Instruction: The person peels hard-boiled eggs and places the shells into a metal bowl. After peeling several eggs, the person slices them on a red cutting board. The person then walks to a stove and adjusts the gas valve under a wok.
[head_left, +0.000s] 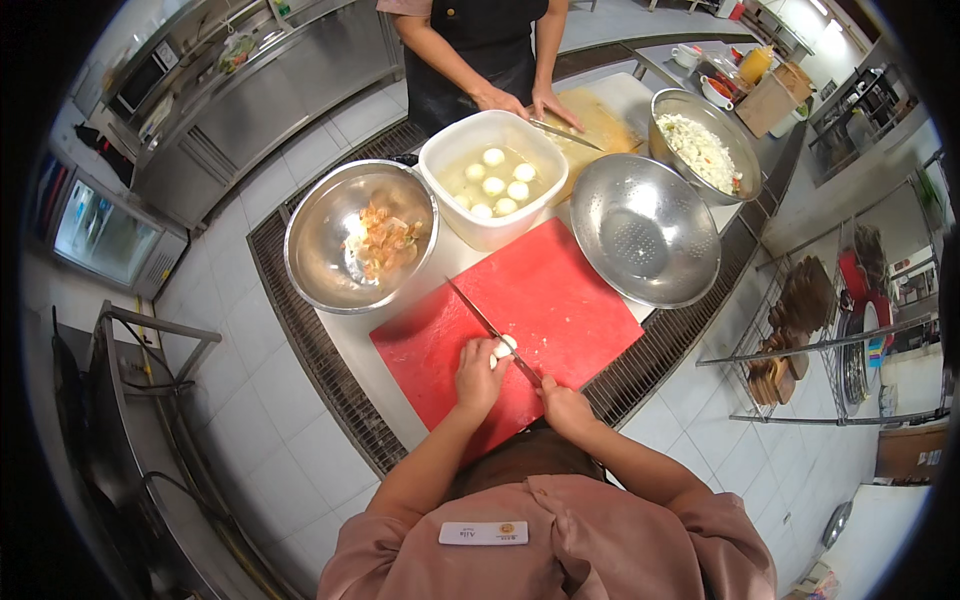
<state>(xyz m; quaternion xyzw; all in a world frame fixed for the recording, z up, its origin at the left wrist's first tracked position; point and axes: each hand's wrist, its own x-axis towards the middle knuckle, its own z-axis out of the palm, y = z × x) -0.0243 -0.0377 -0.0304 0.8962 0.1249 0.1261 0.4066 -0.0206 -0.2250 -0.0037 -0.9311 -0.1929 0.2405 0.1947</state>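
On the red cutting board [560, 290], my left hand [478, 378] is closed around a peeled white egg [505, 346], which looks cut into pieces. My right hand [566, 408] grips the handle of a long knife [478, 316]; its blade lies across the egg beside my left fingers and points to the far left. Small egg bits are scattered on the board. Beyond it stands a white square tub [492, 232] with several whole peeled eggs [493, 187] in cloudy water.
A steel bowl of eggshells [383, 240] stands left of the tub, an empty steel colander [640, 228] right. Farther right, a steel bowl [738, 190] holds chopped white food. Across the table, a co-worker's hands [530, 104] handle a knife on a yellowed board [600, 122].
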